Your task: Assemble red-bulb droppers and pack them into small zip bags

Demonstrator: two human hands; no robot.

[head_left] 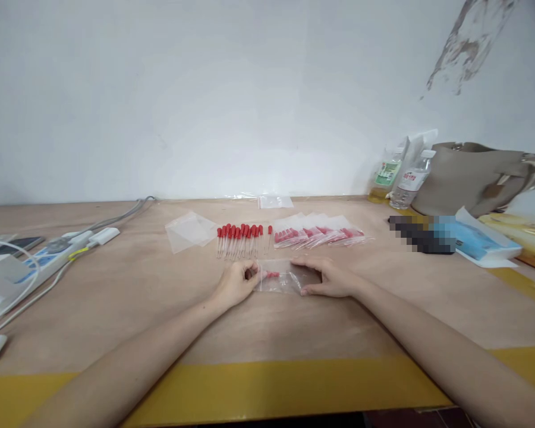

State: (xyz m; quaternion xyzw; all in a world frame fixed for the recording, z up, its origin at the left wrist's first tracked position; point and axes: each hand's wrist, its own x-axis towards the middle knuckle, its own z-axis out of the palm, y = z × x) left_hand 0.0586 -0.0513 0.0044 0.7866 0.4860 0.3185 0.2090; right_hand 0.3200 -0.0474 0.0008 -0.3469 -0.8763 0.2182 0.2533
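A small clear plastic bag (285, 278) lies on the wooden table (160, 309) between my hands, with a red-capped dropper (271, 274) inside near its left end. My left hand (236, 283) pinches the bag's left end, fingers closed. My right hand (327, 277) holds the bag's right side, thumb under and fingers curled over it. Just beyond lies a row of several loose red-capped droppers (239, 239). To their right, several filled bags (321, 235) overlap in a line.
Empty clear bags (189, 229) lie left of the droppers, another bag (275, 201) by the wall. A power strip with cables (57, 252) is at the left. Two bottles (399, 172), a beige handbag (477, 175) and a blue pack (477, 241) stand at the right.
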